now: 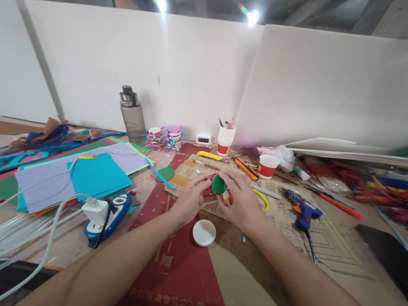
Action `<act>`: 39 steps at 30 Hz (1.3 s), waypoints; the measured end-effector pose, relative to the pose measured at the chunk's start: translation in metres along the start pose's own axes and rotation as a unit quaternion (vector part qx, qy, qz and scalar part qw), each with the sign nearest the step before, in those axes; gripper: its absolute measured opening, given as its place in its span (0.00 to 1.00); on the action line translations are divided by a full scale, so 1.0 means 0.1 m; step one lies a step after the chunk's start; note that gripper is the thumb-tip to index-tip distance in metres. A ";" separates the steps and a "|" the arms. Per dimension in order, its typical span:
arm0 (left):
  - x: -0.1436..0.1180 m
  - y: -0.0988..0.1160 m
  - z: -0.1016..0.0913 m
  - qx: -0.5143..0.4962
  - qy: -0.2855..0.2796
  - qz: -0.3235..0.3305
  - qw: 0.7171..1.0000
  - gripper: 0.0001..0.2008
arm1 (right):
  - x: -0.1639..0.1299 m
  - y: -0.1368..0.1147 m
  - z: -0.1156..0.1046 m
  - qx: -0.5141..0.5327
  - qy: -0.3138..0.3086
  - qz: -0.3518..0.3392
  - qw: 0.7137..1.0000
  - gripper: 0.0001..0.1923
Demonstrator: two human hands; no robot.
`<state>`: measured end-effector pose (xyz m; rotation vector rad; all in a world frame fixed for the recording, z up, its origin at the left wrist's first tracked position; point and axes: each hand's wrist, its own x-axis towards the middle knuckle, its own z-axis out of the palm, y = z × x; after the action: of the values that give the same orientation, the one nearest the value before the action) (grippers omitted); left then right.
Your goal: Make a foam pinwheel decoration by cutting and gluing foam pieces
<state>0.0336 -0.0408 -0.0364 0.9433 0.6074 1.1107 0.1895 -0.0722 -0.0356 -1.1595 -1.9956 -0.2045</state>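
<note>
My left hand [190,199] and my right hand [240,201] meet over the middle of the table, both pinching a small round green foam piece [218,184] with a pink edge showing at its left. Something small and red-orange peeks from under my right fingers. A white round lid [204,232] lies on the cardboard just below my hands. A second green foam disc [165,173] rests to the left of my left hand.
Coloured foam sheets [82,176] and a blue-white glue gun [109,215] with its white cable lie at left. Another blue glue gun [302,211] sits right. Paper cups [267,166], a water bottle [132,115], cutters and pipe cleaners [399,193] crowd the back.
</note>
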 end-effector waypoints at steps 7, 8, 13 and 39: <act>-0.02 0.00 0.02 0.065 -0.026 0.027 0.997 0.21 | 0.00 -0.02 0.01 0.015 -0.007 0.021 1.000 0.28; -0.02 0.00 0.02 0.075 -0.027 0.029 0.996 0.21 | 0.00 -0.02 0.01 0.020 -0.005 0.022 1.000 0.27; 0.00 0.02 0.01 0.123 -0.012 0.047 0.991 0.17 | 0.02 -0.03 -0.01 0.149 0.008 0.098 0.984 0.22; 0.13 0.09 -0.17 0.061 0.113 0.066 0.990 0.09 | -0.06 -0.33 -0.30 0.167 -0.323 0.020 0.931 0.29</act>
<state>0.0201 -0.0214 -0.0365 0.9804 0.8138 1.3208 0.1820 -0.1097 -0.0121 -1.1266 -2.4322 0.5951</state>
